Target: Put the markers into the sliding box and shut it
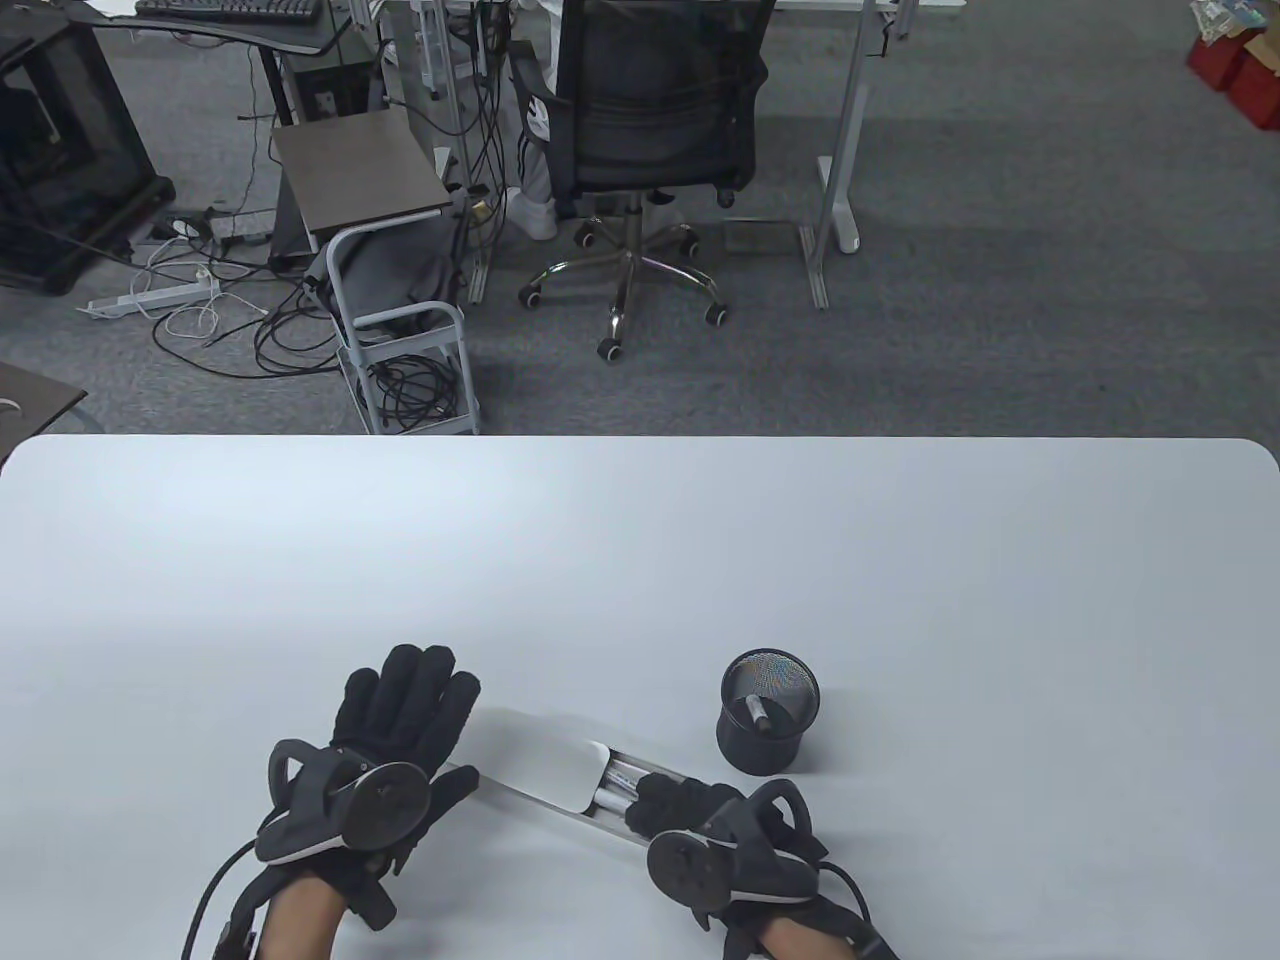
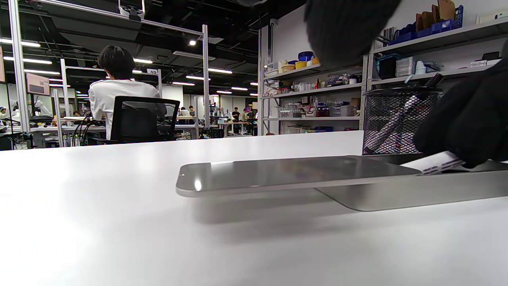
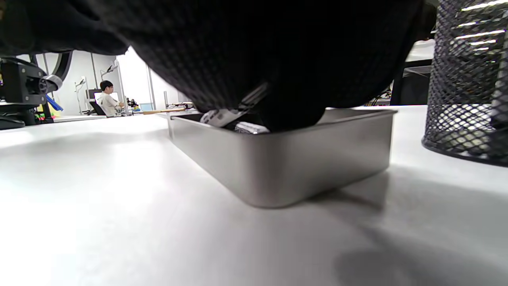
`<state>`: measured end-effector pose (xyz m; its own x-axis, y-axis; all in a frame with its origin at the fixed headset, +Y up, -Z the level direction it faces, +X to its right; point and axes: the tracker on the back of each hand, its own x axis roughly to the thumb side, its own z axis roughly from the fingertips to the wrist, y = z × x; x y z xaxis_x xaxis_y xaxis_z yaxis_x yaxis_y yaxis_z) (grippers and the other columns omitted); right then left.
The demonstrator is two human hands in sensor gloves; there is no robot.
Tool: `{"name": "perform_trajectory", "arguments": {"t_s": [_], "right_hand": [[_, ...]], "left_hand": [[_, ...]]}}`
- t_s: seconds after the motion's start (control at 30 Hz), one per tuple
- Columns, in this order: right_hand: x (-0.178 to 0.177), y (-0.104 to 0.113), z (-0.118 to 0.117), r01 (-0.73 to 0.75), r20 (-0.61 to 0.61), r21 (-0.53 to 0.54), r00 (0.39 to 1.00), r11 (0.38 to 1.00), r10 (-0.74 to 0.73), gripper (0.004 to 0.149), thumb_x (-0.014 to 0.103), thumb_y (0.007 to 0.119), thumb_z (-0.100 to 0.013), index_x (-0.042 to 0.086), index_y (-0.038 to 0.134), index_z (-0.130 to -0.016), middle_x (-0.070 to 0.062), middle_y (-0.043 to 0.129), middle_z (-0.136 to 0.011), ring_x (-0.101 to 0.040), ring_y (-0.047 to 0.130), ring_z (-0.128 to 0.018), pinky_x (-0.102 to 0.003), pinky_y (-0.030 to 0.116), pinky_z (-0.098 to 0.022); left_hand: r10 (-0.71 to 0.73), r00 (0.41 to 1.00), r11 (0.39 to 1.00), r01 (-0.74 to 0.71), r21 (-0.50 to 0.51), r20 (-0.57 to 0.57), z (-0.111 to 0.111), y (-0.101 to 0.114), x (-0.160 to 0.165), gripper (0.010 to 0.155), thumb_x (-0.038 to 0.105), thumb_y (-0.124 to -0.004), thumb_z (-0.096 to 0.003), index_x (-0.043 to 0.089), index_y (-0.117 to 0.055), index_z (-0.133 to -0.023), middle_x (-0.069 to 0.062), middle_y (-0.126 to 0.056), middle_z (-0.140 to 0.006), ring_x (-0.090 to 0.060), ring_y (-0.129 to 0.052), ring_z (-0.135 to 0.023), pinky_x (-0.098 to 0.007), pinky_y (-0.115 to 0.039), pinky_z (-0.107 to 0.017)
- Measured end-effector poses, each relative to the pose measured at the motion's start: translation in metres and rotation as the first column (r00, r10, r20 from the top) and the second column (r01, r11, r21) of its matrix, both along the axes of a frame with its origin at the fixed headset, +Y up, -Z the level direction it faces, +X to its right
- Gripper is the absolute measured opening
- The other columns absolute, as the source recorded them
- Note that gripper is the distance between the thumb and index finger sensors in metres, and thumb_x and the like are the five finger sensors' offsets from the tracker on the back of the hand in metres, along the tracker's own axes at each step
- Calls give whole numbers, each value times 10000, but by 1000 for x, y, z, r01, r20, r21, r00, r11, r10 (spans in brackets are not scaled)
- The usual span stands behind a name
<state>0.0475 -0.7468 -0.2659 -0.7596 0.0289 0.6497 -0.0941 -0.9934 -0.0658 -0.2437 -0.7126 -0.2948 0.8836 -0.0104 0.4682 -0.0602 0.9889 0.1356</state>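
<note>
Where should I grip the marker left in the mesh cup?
Pinch the marker by its upper end, coming straight down from above. It leans inside the mesh cup, whose wall blocks every side; only the open top gives the fingers access.

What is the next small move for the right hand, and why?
Probably the right hand should let the marker settle in the sliding box and reach to the mesh cup. Its fingers are over the box's open end, on white markers there; the lid is slid partly off, and one marker still stands in the cup.
</note>
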Motion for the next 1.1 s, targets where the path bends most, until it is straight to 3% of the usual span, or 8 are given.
{"name": "perform_trajectory", "arguments": {"t_s": [0.67,0.97,1.1], "right_hand": [[-5,0,2,-33,1,7,999,999,33,388,212,827,-490,254,831,-876,-85,936,-949,-253,1041,-681,-489,835,-510],[1,10,2,43,18,49,999,998,-44,405,239,837,-475,277,829,-878,-88,832,-1022,-286,931,-771,-509,811,-526],[10,24,4,124,37,122,991,985,-130,419,261,840,-470,274,810,-887,-86,808,-1033,-297,906,-778,-505,811,-521]], "left_hand": [[1,1000,1000,-1,2,0,0,0,0,859,560,-746,-497,255,-251,-1130,-25,-93,-1188,-330,-33,-1073,-621,-163,-732],[0,1000,1000,0,3,-2,0,1,-1,861,560,-746,-496,253,-252,-1130,-24,-94,-1188,-332,-34,-1073,-622,-164,-731],[1,1000,1000,-1,4,-2,1,1,-1,859,560,-746,-497,255,-252,-1130,-24,-95,-1188,-332,-34,-1073,-622,-164,-731]]}}
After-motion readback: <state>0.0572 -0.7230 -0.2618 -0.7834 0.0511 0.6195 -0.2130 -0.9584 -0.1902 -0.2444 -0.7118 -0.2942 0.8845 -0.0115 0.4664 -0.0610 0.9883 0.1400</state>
